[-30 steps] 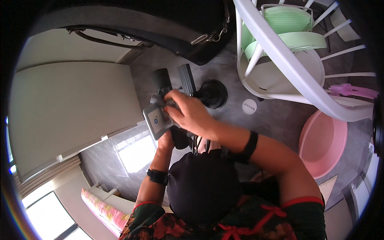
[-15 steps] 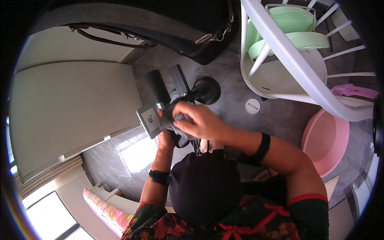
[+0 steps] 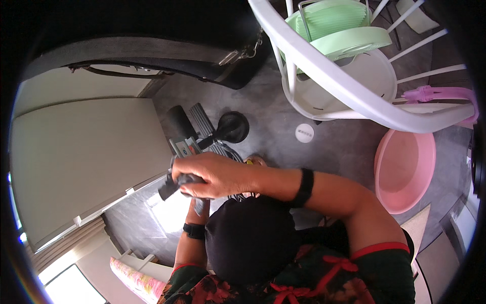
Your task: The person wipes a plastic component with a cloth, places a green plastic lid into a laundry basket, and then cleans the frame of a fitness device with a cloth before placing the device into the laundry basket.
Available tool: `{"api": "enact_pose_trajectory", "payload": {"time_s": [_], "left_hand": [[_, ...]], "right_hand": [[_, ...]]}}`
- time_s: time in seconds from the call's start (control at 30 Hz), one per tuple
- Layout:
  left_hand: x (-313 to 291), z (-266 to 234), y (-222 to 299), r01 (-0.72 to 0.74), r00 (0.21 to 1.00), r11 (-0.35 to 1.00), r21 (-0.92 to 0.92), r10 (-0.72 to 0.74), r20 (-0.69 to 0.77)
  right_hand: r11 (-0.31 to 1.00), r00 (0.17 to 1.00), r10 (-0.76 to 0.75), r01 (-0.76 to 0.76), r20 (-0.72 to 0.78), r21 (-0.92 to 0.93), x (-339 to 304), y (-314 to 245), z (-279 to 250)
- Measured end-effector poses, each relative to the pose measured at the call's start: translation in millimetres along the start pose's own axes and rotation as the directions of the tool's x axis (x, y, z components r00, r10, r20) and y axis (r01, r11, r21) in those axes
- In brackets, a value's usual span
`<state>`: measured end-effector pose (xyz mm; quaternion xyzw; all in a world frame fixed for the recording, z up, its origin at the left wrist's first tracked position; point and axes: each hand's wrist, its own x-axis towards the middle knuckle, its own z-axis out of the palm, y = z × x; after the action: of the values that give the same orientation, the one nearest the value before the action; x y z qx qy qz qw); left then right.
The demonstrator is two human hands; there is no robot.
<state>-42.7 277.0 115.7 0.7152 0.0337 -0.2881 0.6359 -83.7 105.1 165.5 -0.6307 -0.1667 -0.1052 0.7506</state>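
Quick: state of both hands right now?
Left hand: hidden from view; cannot be told.
Right hand: closed on a crumpled dark grey cloth.

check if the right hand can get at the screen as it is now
Probably yes: the right hand is close by the screen, and nothing obvious stands between them. It grips a grey cloth, though, which might hamper bare fingertips.

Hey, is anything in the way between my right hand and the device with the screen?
No separate obstacle shows: your right hand overlaps the device in view, with what looks like grey cloth bunched in its grip. Whether the cloth lies between them is hidden.
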Motion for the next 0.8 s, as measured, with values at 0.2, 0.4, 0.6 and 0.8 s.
{"api": "enact_pose_trajectory", "payload": {"time_s": [0.2, 0.4, 0.6, 0.8], "left_hand": [[25, -5, 2, -0.106, 0.975, 0.994, -0.022, 0.1, -0.199], [32, -36, -20, -0.002, 1.0, 0.993, -0.122, 0.003, 0.006], [28, -39, -20, -0.158, 0.978, 0.981, -0.109, 0.171, 0.123], [27, -44, -24, -0.198, 0.967, 0.97, -0.139, 0.217, 0.136]], "right_hand": [[0.978, 0.954, 0.198, -0.176, -0.225, 0.115, -28, 20, -28], [0.845, 0.594, 0.44, -0.527, -0.674, 0.087, -73, 83, -78], [0.819, 0.601, 0.342, -0.567, -0.722, -0.084, -86, 100, -92], [0.793, 0.626, 0.259, -0.572, -0.735, -0.208, -72, 82, -104]]}}
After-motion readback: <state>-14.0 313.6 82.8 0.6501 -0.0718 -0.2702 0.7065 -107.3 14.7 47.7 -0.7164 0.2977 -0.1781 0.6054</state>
